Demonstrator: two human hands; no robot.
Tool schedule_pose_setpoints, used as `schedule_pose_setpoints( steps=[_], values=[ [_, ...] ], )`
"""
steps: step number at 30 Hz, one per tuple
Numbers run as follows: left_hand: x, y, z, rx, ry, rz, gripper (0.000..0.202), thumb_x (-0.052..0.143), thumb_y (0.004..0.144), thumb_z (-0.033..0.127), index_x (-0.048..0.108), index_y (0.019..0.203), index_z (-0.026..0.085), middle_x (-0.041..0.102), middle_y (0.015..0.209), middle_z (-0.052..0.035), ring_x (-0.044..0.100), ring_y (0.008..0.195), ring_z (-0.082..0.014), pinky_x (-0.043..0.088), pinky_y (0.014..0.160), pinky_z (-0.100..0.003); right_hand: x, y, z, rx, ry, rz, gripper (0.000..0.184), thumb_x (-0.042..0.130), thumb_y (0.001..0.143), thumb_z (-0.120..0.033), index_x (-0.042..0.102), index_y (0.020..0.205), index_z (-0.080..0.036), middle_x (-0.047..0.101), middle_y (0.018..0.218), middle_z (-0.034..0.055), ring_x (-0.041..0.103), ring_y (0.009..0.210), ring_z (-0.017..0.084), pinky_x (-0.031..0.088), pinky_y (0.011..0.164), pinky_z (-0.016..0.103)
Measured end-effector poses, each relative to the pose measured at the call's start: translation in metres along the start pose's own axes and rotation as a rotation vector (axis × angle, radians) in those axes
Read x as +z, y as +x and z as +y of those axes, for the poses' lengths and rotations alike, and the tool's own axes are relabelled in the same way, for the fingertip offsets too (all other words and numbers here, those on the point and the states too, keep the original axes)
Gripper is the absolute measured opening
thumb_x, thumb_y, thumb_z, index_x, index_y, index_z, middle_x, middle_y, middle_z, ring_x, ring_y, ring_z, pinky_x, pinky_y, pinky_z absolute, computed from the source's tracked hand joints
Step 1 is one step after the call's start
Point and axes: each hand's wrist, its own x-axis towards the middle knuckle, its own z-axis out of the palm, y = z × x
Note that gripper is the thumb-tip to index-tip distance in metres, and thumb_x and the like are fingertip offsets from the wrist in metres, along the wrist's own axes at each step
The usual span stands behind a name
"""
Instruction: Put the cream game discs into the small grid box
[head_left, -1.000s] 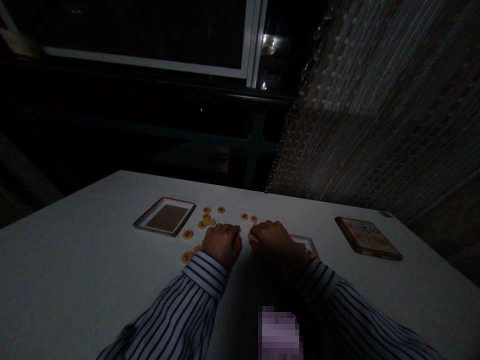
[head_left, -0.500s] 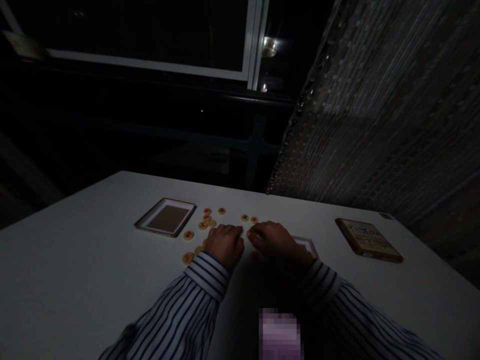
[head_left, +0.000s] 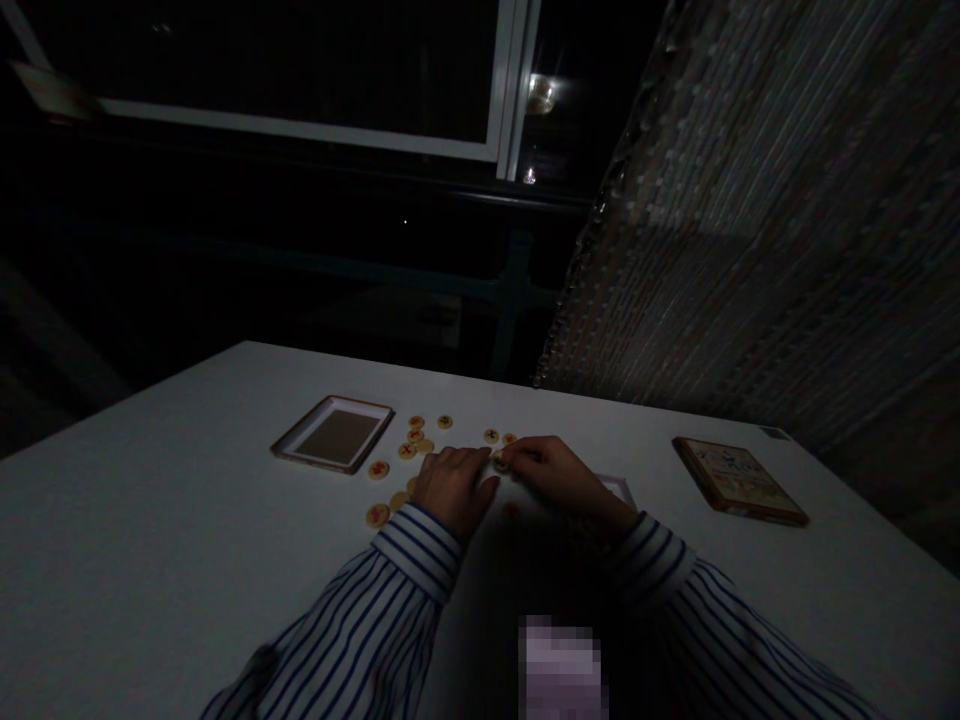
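Both my hands rest on a white table (head_left: 150, 560) in dim light, in striped sleeves. My left hand (head_left: 452, 487) lies knuckles up with fingers curled down among several round yellow game pieces (head_left: 409, 450) marked in red or black. My right hand (head_left: 551, 470) is closed, its fingertips pinching a yellow piece (head_left: 499, 461) right beside my left fingertips. Two more pieces (head_left: 491, 436) lie just beyond the fingers. What my left fingers hold, if anything, is hidden.
An open shallow box half (head_left: 334, 436) with a brown inside lies to the left of the pieces. Another white-edged tray (head_left: 619, 487) peeks out behind my right wrist. A printed box lid (head_left: 739, 480) sits at the right. A beaded curtain (head_left: 750, 220) hangs at the right.
My right hand has slid forward and left, its fingertips meeting my left hand's and closing on a piece. My left hand shifted slightly forward.
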Motion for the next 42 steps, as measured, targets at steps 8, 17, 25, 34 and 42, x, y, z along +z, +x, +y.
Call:
schedule_pose_setpoints(
  steps=[8, 17, 25, 34, 42],
  values=[
    [0.002, -0.001, 0.002, 0.031, -0.001, 0.066, 0.032, 0.049, 0.078, 0.032, 0.056, 0.106, 0.018, 0.065, 0.099, -0.0064, 0.056, 0.091, -0.0227, 0.039, 0.078, -0.038, 0.001, 0.0, -0.003, 0.053, 0.063, -0.015, 0.024, 0.047, 0.075, -0.03, 0.063, 0.074, -0.012, 0.059, 0.063, 0.0011, 0.053, 0.061, 0.011, 0.041, 0.062, 0.022],
    [0.003, -0.001, 0.003, 0.038, -0.009, 0.099, 0.029, 0.048, 0.079, 0.035, 0.058, 0.102, 0.021, 0.066, 0.094, -0.0046, 0.057, 0.087, -0.0208, 0.039, 0.074, -0.036, 0.0, 0.0, -0.004, 0.063, 0.046, -0.038, 0.026, 0.045, 0.076, -0.028, 0.064, 0.079, -0.011, 0.06, 0.062, 0.0016, 0.053, 0.058, 0.011, 0.041, 0.061, 0.022],
    [0.003, -0.002, 0.002, 0.072, -0.021, 0.099, 0.026, 0.046, 0.08, 0.033, 0.058, 0.1, 0.02, 0.066, 0.093, -0.0043, 0.057, 0.086, -0.02, 0.037, 0.074, -0.035, -0.002, -0.002, -0.006, 0.09, 0.009, -0.052, 0.026, 0.045, 0.076, -0.03, 0.064, 0.079, -0.012, 0.06, 0.064, 0.0015, 0.053, 0.06, 0.011, 0.041, 0.059, 0.021],
    [0.001, -0.003, 0.005, 0.065, -0.03, 0.128, 0.024, 0.046, 0.079, 0.03, 0.06, 0.096, 0.02, 0.066, 0.09, -0.005, 0.056, 0.083, -0.0193, 0.038, 0.075, -0.034, -0.012, -0.001, -0.011, -0.001, -0.055, -0.013, 0.029, 0.045, 0.077, -0.034, 0.062, 0.069, -0.012, 0.059, 0.063, 0.0006, 0.051, 0.062, 0.012, 0.039, 0.06, 0.022],
    [0.001, -0.004, 0.005, 0.081, -0.052, 0.145, 0.026, 0.047, 0.078, 0.031, 0.06, 0.097, 0.02, 0.065, 0.091, -0.005, 0.056, 0.085, -0.02, 0.038, 0.075, -0.035, -0.025, -0.011, -0.021, 0.035, -0.021, -0.007, 0.031, 0.048, 0.076, -0.037, 0.065, 0.078, -0.011, 0.064, 0.073, 0.0036, 0.055, 0.07, 0.014, 0.041, 0.067, 0.025]
  ],
)
